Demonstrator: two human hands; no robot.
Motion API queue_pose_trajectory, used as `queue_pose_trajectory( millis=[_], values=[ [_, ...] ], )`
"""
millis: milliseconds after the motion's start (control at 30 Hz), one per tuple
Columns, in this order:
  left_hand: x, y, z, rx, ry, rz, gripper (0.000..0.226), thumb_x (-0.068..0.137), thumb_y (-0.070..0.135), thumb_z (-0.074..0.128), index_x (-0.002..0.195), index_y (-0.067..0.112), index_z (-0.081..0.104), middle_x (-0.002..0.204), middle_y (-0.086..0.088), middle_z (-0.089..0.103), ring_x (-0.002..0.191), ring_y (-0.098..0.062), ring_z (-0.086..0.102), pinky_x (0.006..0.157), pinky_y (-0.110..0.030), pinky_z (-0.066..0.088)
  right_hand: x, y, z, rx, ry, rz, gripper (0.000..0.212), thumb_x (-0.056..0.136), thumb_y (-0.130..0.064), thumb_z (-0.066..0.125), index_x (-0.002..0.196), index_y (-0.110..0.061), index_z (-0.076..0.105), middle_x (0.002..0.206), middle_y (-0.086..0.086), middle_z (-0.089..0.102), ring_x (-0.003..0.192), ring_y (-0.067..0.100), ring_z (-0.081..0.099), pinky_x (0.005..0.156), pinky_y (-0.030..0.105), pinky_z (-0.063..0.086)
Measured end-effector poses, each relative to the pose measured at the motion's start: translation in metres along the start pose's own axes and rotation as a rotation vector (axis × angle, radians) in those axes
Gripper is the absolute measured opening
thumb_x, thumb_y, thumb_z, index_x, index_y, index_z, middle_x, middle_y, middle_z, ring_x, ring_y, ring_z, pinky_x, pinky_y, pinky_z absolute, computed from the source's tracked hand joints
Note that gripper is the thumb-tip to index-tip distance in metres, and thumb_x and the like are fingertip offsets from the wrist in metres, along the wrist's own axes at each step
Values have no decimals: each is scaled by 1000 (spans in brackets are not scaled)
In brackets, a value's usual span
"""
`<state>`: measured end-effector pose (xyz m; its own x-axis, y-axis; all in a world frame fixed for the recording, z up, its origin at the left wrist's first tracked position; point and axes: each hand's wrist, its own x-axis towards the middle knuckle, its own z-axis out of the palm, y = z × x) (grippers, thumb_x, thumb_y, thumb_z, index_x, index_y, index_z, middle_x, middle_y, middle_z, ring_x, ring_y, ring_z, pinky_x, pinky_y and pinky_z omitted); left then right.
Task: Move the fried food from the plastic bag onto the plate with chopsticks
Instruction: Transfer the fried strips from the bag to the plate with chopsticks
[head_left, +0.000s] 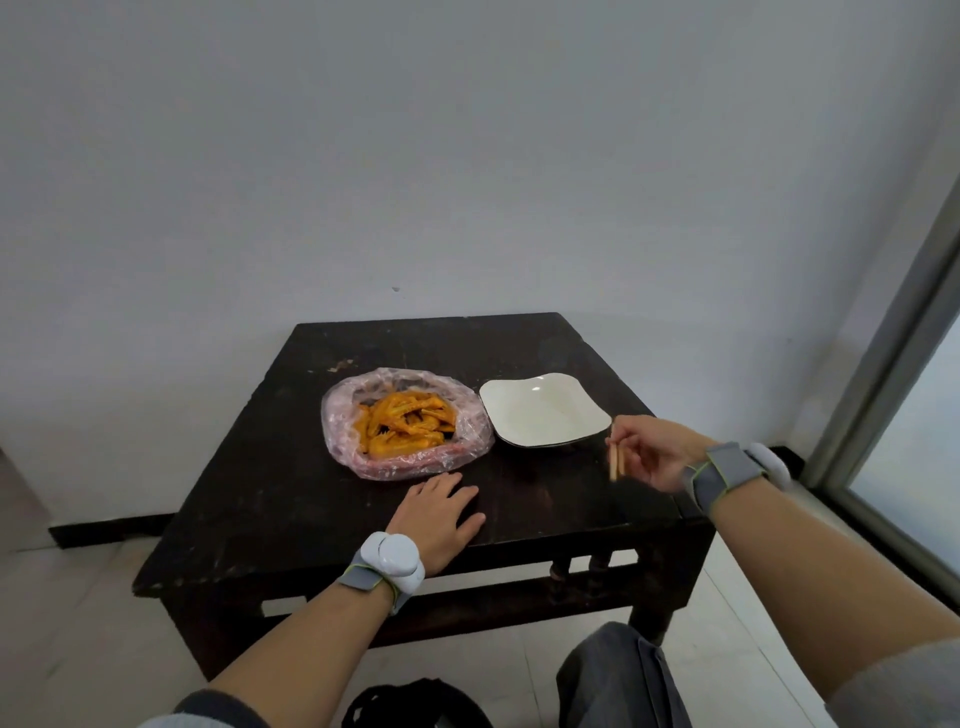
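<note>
Dark wooden desk (291, 499) carrying the task items before a plain white wall (467, 156). Left hand (439, 512) lies flat, fingers spread, palm down on the desk just in front of the plastic bag (343, 415). Right hand (652, 452), fingers curled, pinches a pair of chopsticks (615, 457) beside the plate (540, 421). Bag, rolled open, holds orange fried food (408, 423); the white square plate to its right holds nothing.
</note>
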<state>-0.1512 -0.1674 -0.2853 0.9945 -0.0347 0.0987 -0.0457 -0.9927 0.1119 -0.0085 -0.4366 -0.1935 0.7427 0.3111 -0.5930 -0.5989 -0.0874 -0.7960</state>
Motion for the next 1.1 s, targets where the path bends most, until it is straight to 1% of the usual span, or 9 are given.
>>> queue_pose_trajectory(
  millis=[67, 267, 433, 533, 600, 700, 833, 933, 1100],
  values=[
    [-4, -6, -3, -2, 41, -17, 50, 99, 46, 36, 143, 21, 40, 151, -3, 34, 140, -18, 27, 112, -34, 23, -1, 1, 7, 119, -11, 6, 21, 83, -6, 48, 62, -5, 47, 46, 7, 51, 35, 11, 51, 30, 13, 42],
    [-13, -25, -11, -11, 141, -44, 36, 97, 37, 45, 123, 16, 56, 123, -3, 51, 116, -21, 47, 96, -34, 39, -3, -3, 46, 302, -25, -119, 13, 87, -5, 54, 74, -1, 55, 64, 12, 60, 46, 18, 64, 37, 16, 49],
    [-20, -38, -12, -29, 255, -99, 31, 91, 28, 54, 117, 11, 59, 120, -8, 52, 104, -25, 55, 84, -35, 47, 3, -16, 94, 392, 20, -316, 21, 96, -7, 50, 76, -1, 54, 77, 11, 63, 72, 24, 62, 54, 32, 60],
    [-21, -43, -10, -27, 288, -127, 34, 88, 28, 55, 117, 12, 60, 125, -11, 51, 108, -27, 54, 85, -38, 47, 14, -20, 120, 332, 61, -389, 33, 100, -13, 48, 72, 1, 59, 64, 12, 66, 69, 22, 60, 51, 28, 58],
    [-22, -45, -8, -18, 284, -131, 36, 89, 31, 52, 120, 14, 59, 127, -9, 50, 113, -26, 50, 87, -38, 44, 22, -22, 132, 308, 70, -421, 35, 101, -16, 47, 72, 0, 60, 67, 13, 64, 69, 20, 60, 50, 26, 57],
    [-22, -45, -5, 14, 271, -137, 36, 91, 35, 45, 118, 16, 59, 124, -4, 52, 117, -25, 45, 90, -37, 40, 32, -25, 147, 301, 81, -481, 26, 99, -13, 52, 76, -2, 58, 75, 12, 60, 69, 18, 60, 54, 25, 58],
    [-22, -47, -1, 13, 273, -142, 37, 92, 36, 41, 119, 18, 60, 123, -2, 53, 118, -23, 44, 92, -37, 38, 41, -26, 165, 273, 138, -584, 17, 91, -2, 61, 75, -2, 58, 71, 14, 59, 64, 21, 60, 48, 23, 57],
    [-22, -48, 1, 0, 284, -145, 38, 91, 37, 41, 116, 18, 61, 121, -2, 55, 116, -25, 45, 92, -38, 38, 48, -22, 174, 217, 123, -594, 16, 91, -5, 64, 75, -8, 61, 72, 12, 61, 62, 18, 59, 47, 23, 55],
    [-22, -51, 3, -6, 294, -151, 39, 90, 39, 39, 114, 19, 62, 119, 0, 56, 114, -22, 46, 92, -37, 39, 65, -11, 187, 208, 77, -542, 16, 88, -10, 70, 74, -7, 62, 75, 10, 64, 66, 16, 62, 60, 25, 57]
  ],
)
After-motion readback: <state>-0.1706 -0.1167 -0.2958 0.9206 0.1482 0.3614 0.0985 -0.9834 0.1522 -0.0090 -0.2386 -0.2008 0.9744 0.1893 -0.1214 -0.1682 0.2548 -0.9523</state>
